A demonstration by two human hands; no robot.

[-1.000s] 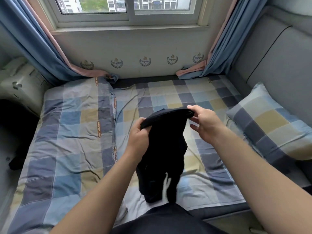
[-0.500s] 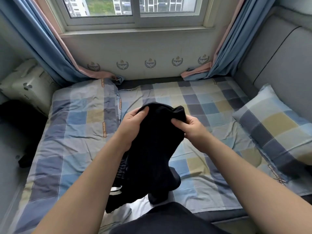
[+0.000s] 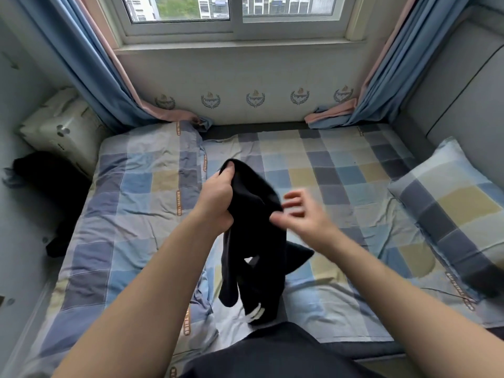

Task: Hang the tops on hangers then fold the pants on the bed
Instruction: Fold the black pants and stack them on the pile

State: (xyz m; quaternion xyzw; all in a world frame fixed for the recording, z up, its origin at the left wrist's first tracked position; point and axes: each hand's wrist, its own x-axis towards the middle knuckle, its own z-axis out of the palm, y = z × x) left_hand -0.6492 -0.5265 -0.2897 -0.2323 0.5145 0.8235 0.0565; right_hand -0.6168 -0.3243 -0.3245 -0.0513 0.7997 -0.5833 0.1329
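Here black pants [image 3: 253, 241] are held above the bed [image 3: 341, 186] by left grip [image 3: 218, 197], clenched on one edge so legs hang free; right grip [image 3: 302, 214] spread, blurred, beside them, prob. for 2nd hold

A black cloth garment [image 3: 253, 227] hangs from my left hand [image 3: 218, 197] and blocks the middle ahead of me. To its right the blue-and-yellow checked bed [image 3: 349, 184] lies flat and open up to the checked pillow [image 3: 447, 197]. On the left a rumpled checked quilt [image 3: 131, 192] covers it, hemmed by a white box-shaped bundle [image 3: 62, 129].
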